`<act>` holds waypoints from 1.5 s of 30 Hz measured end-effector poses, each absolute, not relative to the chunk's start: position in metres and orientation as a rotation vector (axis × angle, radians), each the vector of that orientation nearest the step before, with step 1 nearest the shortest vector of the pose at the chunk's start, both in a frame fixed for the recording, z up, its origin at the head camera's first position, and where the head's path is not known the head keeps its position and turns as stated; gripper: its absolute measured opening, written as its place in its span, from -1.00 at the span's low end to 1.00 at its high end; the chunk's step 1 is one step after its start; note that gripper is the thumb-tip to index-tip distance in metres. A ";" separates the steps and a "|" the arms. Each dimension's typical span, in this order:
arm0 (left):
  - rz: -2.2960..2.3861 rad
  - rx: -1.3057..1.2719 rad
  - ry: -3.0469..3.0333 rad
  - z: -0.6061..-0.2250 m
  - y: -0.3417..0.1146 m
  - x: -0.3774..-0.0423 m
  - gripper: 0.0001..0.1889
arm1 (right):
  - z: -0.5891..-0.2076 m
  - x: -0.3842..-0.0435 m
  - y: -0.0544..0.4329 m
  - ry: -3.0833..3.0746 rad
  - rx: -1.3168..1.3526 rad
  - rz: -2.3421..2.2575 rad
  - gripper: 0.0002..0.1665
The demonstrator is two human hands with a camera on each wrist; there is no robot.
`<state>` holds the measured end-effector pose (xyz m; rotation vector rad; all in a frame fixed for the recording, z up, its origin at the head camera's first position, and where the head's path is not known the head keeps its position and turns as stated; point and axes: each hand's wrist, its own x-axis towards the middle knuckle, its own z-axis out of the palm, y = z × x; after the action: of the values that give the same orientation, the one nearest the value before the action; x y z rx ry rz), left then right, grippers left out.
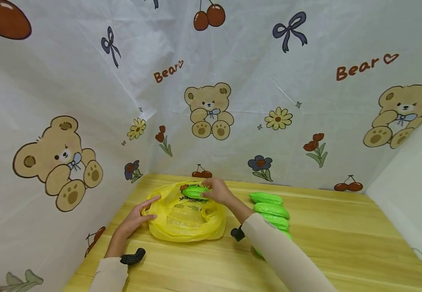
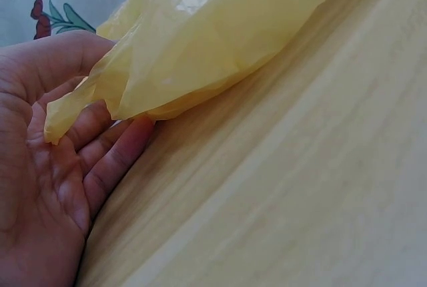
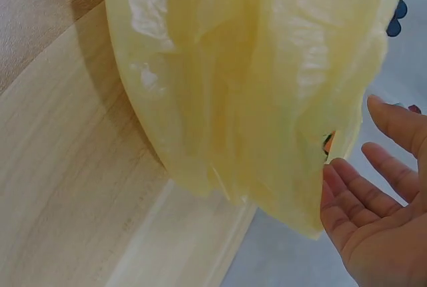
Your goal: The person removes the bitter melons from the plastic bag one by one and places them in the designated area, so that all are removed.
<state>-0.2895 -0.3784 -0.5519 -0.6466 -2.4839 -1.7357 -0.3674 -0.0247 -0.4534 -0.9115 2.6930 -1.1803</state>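
A yellow plastic bag (image 1: 196,231) lies on the table with its mouth spread wide. My left hand (image 1: 136,221) holds its left rim, and in the left wrist view the rim passes between the digits of the left hand (image 2: 60,147). A glossy green cucumber-shaped vegetable (image 1: 194,192) lies at the far side of the bag's mouth. The right hand (image 1: 216,190) is at that vegetable's right end. In the right wrist view, the right hand (image 3: 373,213) has loosely spread fingers at the bag's edge, with a gap between thumb and fingers.
To the right of the bag, several green cucumber-shaped vegetables (image 1: 271,209) lie in a row, partly behind the right sleeve (image 1: 280,247). The wooden table (image 1: 342,231) meets a bear-printed cloth (image 1: 247,89) behind and at left, and a white wall (image 1: 408,182) at right.
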 end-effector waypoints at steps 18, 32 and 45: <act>-1.730 -0.637 -2.492 -0.550 -0.376 -0.294 -0.33 | -0.471 -0.376 -0.030 2.734 -0.791 -1.121 -0.38; -1.717 -0.630 -2.488 -0.551 -0.379 -0.292 -0.32 | -0.481 -0.381 -0.036 2.748 -0.764 -1.099 -0.44; -1.722 -0.602 -2.503 -0.551 -0.379 -0.291 -0.32 | -0.487 -0.374 -0.043 2.790 -0.721 -1.068 -0.40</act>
<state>-0.2913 -0.3795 -0.5513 -0.6022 -2.5030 -1.7224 -0.3739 -0.0430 -0.4875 -0.7207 2.7897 -1.0677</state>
